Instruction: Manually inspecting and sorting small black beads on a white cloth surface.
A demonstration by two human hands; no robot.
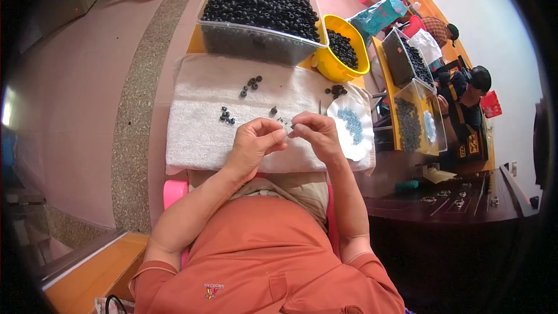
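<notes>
Over a white towel (195,116), my left hand (259,142) and my right hand (317,134) meet with their fingertips nearly touching. Thumb and forefinger are pinched on each. What sits between them is too small to make out; a dark speck shows by the right fingertips. Just beyond the hands lie a single black ring-like part (274,110) and a few tiny bits. Two small groups of black parts (226,116) are to the left. Beside my right hand rests a white scalloped plate (365,146) holding small pale-blue pieces (351,124).
A large clear bin (256,42) full of black parts stands at the far edge, with a yellow bucket (363,61) of them beside it. More black parts (336,91) lie near the plate. Other people (465,90) sit at tables with clear bins on the right.
</notes>
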